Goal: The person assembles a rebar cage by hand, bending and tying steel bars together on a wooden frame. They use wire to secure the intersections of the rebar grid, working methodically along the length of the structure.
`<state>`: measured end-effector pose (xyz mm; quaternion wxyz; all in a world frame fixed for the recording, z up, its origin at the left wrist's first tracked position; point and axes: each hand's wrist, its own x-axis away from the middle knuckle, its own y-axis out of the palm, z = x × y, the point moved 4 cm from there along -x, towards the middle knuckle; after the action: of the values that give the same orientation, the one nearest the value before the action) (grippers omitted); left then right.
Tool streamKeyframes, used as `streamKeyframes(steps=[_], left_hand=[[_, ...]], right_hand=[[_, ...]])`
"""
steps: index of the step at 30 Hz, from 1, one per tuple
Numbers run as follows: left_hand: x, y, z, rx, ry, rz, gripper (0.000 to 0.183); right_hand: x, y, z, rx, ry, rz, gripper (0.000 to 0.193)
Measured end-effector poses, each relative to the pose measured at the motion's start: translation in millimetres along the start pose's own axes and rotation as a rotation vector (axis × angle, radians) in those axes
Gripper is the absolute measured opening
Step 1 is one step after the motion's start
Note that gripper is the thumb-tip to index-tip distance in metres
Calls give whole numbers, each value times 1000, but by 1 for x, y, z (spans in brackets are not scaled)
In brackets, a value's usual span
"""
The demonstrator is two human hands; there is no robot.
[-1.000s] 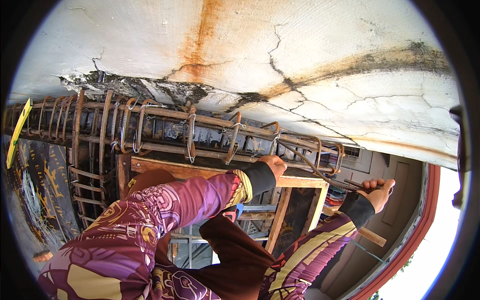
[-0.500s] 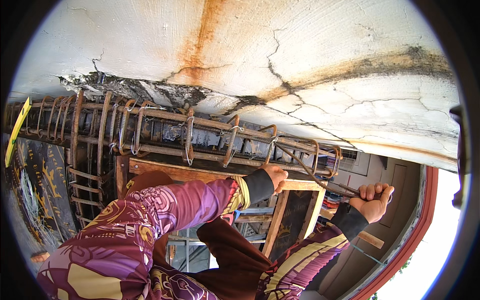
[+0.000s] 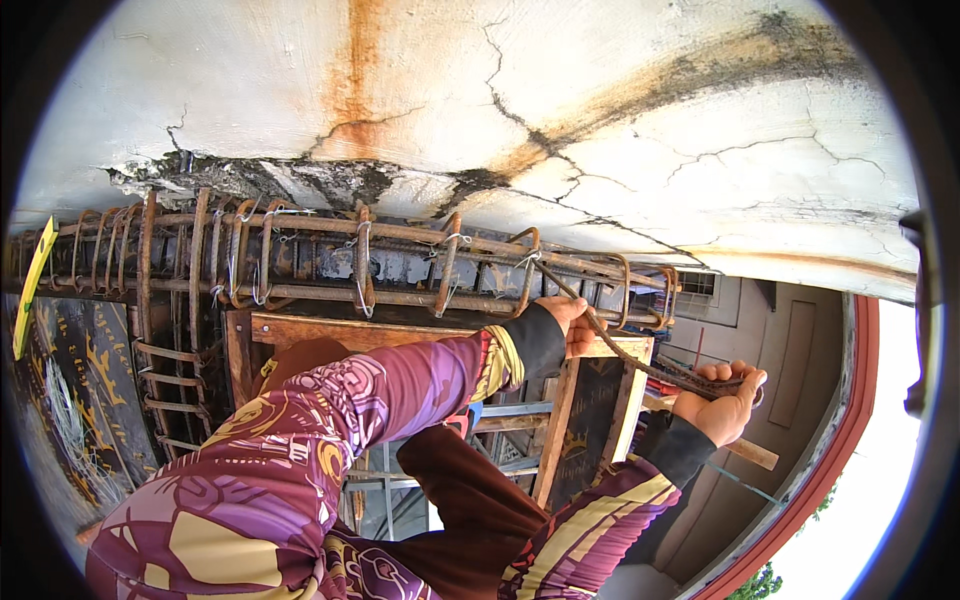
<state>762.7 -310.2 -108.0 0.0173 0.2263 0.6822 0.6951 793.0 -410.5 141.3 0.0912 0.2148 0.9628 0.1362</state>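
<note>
A thin, rusty bent steel bar (image 3: 625, 357) slants from the top of the rebar cage (image 3: 400, 237) down to the right. Near its lower end it looks doubled, like a stirrup seen edge-on; its full shape is hard to make out. My right hand (image 3: 722, 402), palm up, has its fingers curled round that lower end. Further up, the curled fingers of my left hand (image 3: 572, 325) close on the same bar, just in front of the cage. Thin wire ties bind several stirrups (image 3: 447, 265) to the long bars of the cage.
A cracked, rust-stained white wall (image 3: 620, 110) rises close behind the cage. Wooden formwork (image 3: 340, 332) runs below it. A yellow level (image 3: 33, 285) leans at the far left, near loose tie wire (image 3: 72, 420). A red-edged rim (image 3: 838, 440) curves along the right.
My left hand has shifted slightly right and up and now meets the bent bar. My right hand has moved a little left with the bar's end. The view has shifted somewhat.
</note>
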Motion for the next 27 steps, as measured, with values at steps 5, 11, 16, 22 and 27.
streamKeyframes(steps=[5,11,16,22,27], left_hand=[[9,4,7,118,19,-38,26],[12,2,14,86,-32,79,25],[7,5,13,106,-18,44,25],[12,1,8,45,-22,95,25],[18,0,14,-1,-30,83,26]], right_hand=[[33,32,-69,1286,-1180,-405,52],[54,64,-69,1985,-1599,-1235,24],[39,86,-54,2057,-1515,-1415,6],[27,53,-48,2151,-1219,-1422,9],[29,39,-44,2342,-836,-1347,10]])
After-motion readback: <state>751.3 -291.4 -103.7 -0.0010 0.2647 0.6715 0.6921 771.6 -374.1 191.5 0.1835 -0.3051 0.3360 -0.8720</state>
